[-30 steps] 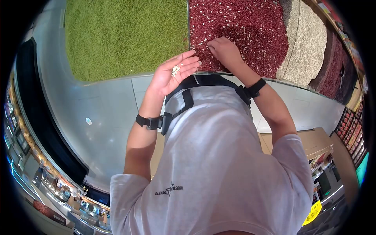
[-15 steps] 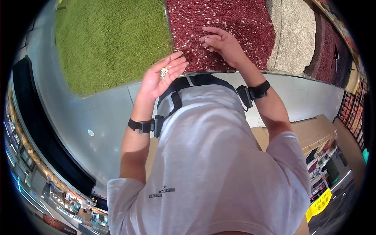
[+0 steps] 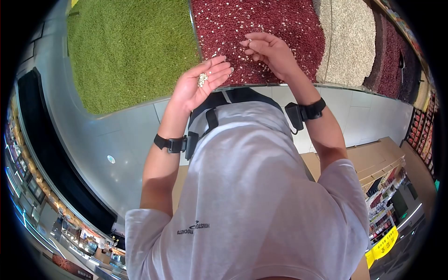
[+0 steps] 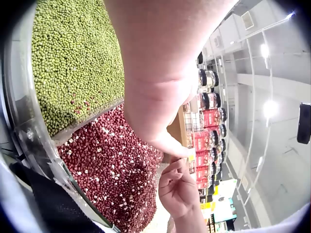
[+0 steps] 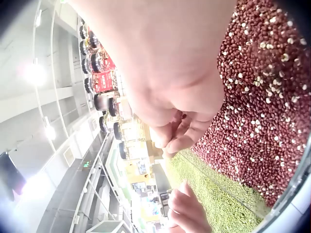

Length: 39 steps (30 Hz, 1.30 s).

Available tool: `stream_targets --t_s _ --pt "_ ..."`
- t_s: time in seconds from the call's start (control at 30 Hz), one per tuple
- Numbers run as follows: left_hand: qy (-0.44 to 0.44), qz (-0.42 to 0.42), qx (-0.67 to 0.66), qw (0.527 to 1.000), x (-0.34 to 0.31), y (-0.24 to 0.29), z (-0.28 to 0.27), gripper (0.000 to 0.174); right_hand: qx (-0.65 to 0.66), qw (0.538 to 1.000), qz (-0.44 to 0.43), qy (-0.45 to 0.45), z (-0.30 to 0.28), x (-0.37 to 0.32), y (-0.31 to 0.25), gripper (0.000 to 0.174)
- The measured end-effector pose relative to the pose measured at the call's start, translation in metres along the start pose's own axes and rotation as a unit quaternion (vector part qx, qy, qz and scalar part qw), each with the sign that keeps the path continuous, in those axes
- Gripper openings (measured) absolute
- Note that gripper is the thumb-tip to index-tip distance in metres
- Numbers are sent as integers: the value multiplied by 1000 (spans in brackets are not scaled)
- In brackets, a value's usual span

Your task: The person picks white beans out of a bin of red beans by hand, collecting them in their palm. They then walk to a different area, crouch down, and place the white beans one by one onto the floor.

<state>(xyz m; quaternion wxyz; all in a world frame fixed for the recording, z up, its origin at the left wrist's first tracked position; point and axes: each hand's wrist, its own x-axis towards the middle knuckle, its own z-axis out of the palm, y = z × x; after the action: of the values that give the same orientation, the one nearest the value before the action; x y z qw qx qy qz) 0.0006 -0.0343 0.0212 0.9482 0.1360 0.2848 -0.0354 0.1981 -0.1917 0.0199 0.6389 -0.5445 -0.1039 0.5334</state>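
My left hand (image 3: pixel 198 81) is turned palm up, its fingers extended, near the front edge of the bins. A little pile of whitish kernels (image 3: pixel 202 80) lies on its palm. Over the red beans (image 3: pixel 261 18), dotted with the same pale kernels, my right hand (image 3: pixel 275 53) is raised with thumb and forefinger together at a small pale kernel (image 3: pixel 249 41). The right wrist view shows the curled fingers (image 5: pixel 187 136) of that hand, with a dark red bean (image 5: pixel 183 116) between them. In the left wrist view the forearm and wrist hide the left palm.
Green beans (image 3: pixel 130 51) fill the bin on the left, behind a thin divider (image 3: pixel 195 35). Cream-coloured grains (image 3: pixel 352 42) lie to the right of the red beans. A smooth grey counter rim (image 3: pixel 116 126) runs along the front. Jars (image 4: pixel 211 116) stand on shelves beyond.
My right hand lifted from the red beans, its fingers spread, then thumb and forefinger came together. The left hand stays palm up with the kernels and has shifted slightly.
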Motion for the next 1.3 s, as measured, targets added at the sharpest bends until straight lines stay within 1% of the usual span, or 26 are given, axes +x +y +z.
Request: stream_targets --t_s 0.07,0.13,0.33,0.47,0.57,0.63,0.67,0.7,0.73,0.77,0.8,0.83,0.87,0.93,0.97,1.03,1.07,1.1,1.17,1.23,1.3 --pt "11 -2 -2 1000 0 -2 -1 43 -2 1000 3 16 -2 1 0 24" --pt "14 -2 -3 1000 -1 -4 -1 43 56 998 19 2 -7 3 2 25" --pt "15 4 -7 1000 -1 -9 -2 43 103 994 45 11 -11 8 3 23" --pt "12 10 -13 1000 -1 -8 -2 42 136 989 54 -6 -13 11 4 23" --pt "15 15 -11 1000 -1 -9 -3 42 110 993 47 -15 -13 13 4 24" --pt "18 18 -5 1000 0 -8 -5 42 -19 1000 1 14 -8 14 3 22" --pt "21 20 0 1000 0 -8 -5 42 -18 1000 1 13 -7 15 3 22" --pt "22 19 0 1000 -1 -7 -5 42 -169 983 -65 37 -5 15 2 20" --pt "27 24 2 999 -2 -6 -5 43 -317 938 -130 59 -4 15 0 18" --pt "31 28 4 999 -2 -4 -5 43 -316 938 -130 60 -3 15 -1 18" --pt "31 26 5 999 -2 -4 -4 43 -396 895 -194 65 1 14 -4 16" --pt "41 28 6 999 -2 -3 -3 44 -472 841 -256 68 5 13 -7 15" --pt "51 30 8 998 -3 -3 -3 44 -471 841 -256 68 10 12 -7 15" --pt "51 22 -3 998 -1 -2 -3 44 -429 857 -284 27 26 5 -10 13" --pt "51 14 -14 998 -1 -3 -3 44 -454 839 -298 -14 34 2 -15 13" --pt "41 7 -30 999 2 -6 -10 46 -474 823 -304 -69 52 -5 -19 14" --pt "30 1 -44 999 4 -7 -14 47 -499 794 -332 -97 55 -2 -13 17" --pt "31 1 -46 998 3 -7 -12 47 -499 795 -331 -99 59 -2 -8 17" --pt "13 18 -42 999 3 -7 -6 48 -519 760 -372 -124 66 0 -1 23" --pt "24 26 -36 999 2 -7 -5 50 -505 762 -383 -133 65 2 0 25" --pt "43 7 -29 999 -1 -3 -6 49 -420 857 -296 -42 59 4 -1 22"
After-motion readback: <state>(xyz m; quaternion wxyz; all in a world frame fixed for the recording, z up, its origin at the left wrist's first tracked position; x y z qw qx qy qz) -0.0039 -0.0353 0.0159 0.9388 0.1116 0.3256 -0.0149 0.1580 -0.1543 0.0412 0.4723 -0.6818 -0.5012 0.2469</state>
